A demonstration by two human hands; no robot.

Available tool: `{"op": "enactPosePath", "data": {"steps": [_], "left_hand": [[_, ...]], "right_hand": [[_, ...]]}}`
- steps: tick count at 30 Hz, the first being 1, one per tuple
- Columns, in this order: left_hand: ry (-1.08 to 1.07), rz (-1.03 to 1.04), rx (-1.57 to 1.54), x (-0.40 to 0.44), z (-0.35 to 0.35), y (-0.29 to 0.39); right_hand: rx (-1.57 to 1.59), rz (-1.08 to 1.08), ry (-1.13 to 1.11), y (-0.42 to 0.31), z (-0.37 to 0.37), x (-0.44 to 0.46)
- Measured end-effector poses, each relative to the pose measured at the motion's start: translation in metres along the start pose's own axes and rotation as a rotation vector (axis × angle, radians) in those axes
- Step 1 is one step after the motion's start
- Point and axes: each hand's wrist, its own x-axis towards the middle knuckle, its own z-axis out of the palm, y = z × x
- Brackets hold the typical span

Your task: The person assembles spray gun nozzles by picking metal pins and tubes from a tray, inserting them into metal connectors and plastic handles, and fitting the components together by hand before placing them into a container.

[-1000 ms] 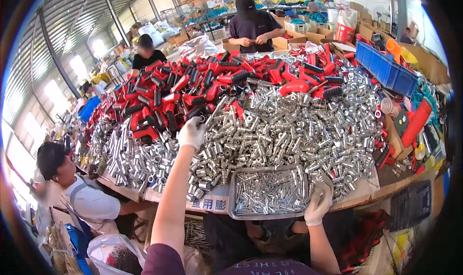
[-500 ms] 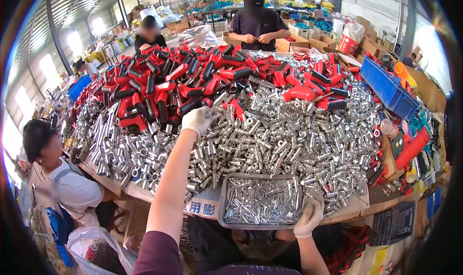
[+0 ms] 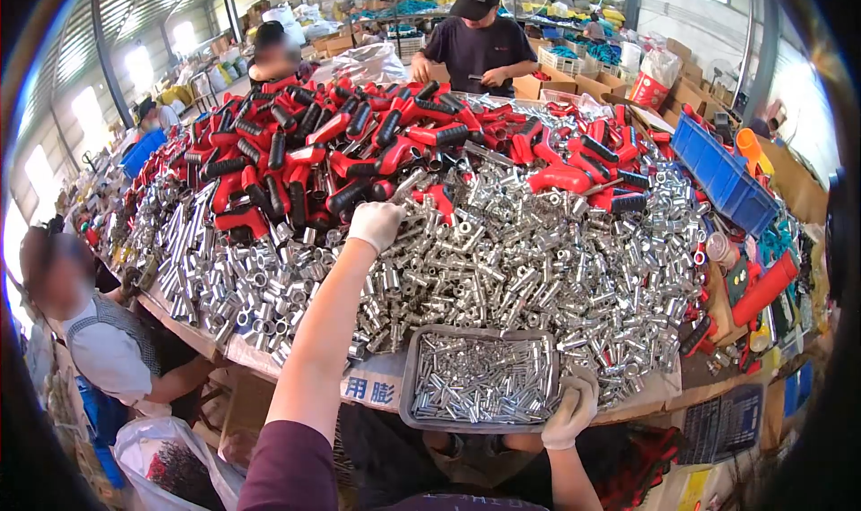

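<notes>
My left hand [image 3: 377, 225], in a white glove, reaches over the heap where the red-and-black handles [image 3: 345, 166] meet the shiny metal parts [image 3: 466, 251]. Its fingers curl down, closed; what they hold, if anything, is hidden behind the hand. Close to me, a dark plastic tray [image 3: 475, 424] filled with small metal pins [image 3: 484, 376] sits at the table edge. My right hand [image 3: 571, 411], also gloved, is closed at the tray's right front corner, with its thumb side against the rim.
A blue bin [image 3: 722, 172] leans on the heap at right, near a red cylinder [image 3: 765, 289]. One person [image 3: 475, 45] works across the table and another [image 3: 112, 341] sits at left. An open white sack [image 3: 175, 466] stands at lower left.
My left hand has turned so that its back faces me and its fingers point down into the parts. My right hand stays at the tray corner. The person across has moved their hands apart.
</notes>
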Motion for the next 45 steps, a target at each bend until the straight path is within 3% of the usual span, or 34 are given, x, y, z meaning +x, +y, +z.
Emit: {"op": "enactPosePath", "data": {"steps": [7, 10, 12, 16, 20, 25, 28, 30, 31, 32, 34, 36, 38, 40, 42, 43, 44, 45], "left_hand": [[0.028, 0.067, 0.046, -0.001, -0.005, -0.004], [0.191, -0.163, -0.010, 0.005, -0.001, -0.030], [0.150, -0.344, -0.208, -0.005, -0.043, -0.040], [-0.105, -0.362, -0.294, -0.015, -0.073, -0.047], [-0.135, -0.361, -0.391, -0.022, -0.035, -0.021], [-0.181, -0.416, -0.256, -0.009, -0.003, -0.002], [-0.050, -0.461, -0.344, -0.016, -0.053, 0.010], [0.094, -0.433, -0.582, -0.020, -0.069, -0.002], [0.210, -0.324, -0.684, -0.027, -0.074, -0.004], [0.148, -0.285, -0.900, -0.043, -0.099, 0.009], [0.016, -0.182, -1.017, -0.080, -0.141, 0.043], [0.000, 0.013, -0.918, -0.127, -0.160, 0.084], [0.005, 0.191, -0.823, -0.178, -0.165, 0.129], [-0.120, 0.289, -0.828, -0.217, -0.174, 0.163], [-0.192, 0.162, -1.168, -0.242, -0.164, 0.187], [-0.139, 0.166, -1.247, -0.248, -0.153, 0.188], [-0.140, 0.169, -1.249, -0.251, -0.150, 0.186], [-0.133, -0.102, -1.570, -0.255, -0.148, 0.182]], "right_hand": [[0.030, 0.033, 0.012, 0.002, -0.001, -0.001], [0.053, 0.008, 0.020, 0.004, 0.000, -0.001], [0.069, 0.018, 0.016, -0.002, 0.000, 0.002], [0.060, -0.012, 0.035, -0.001, 0.001, 0.001], [0.050, -0.024, 0.030, -0.001, 0.000, 0.002], [0.061, -0.008, 0.010, 0.000, -0.002, 0.002], [0.052, -0.009, 0.016, 0.005, -0.003, 0.002], [0.075, 0.023, 0.036, 0.005, -0.002, -0.002], [0.055, 0.021, 0.029, 0.006, -0.003, -0.002], [0.052, 0.036, 0.031, 0.005, -0.001, -0.002], [0.065, -0.004, 0.033, 0.002, -0.004, 0.000], [-0.002, -0.124, 0.025, -0.010, -0.010, 0.001], [0.183, -0.187, -0.096, -0.054, -0.017, 0.005], [0.418, 0.119, -0.543, -0.080, -0.022, -0.017], [0.437, 0.415, -0.797, -0.113, -0.029, -0.020], [0.367, 0.283, -0.763, -0.107, -0.028, -0.033], [0.364, 0.284, -0.761, -0.105, -0.030, -0.034], [0.346, 0.240, -0.814, -0.103, -0.033, -0.036]]}}
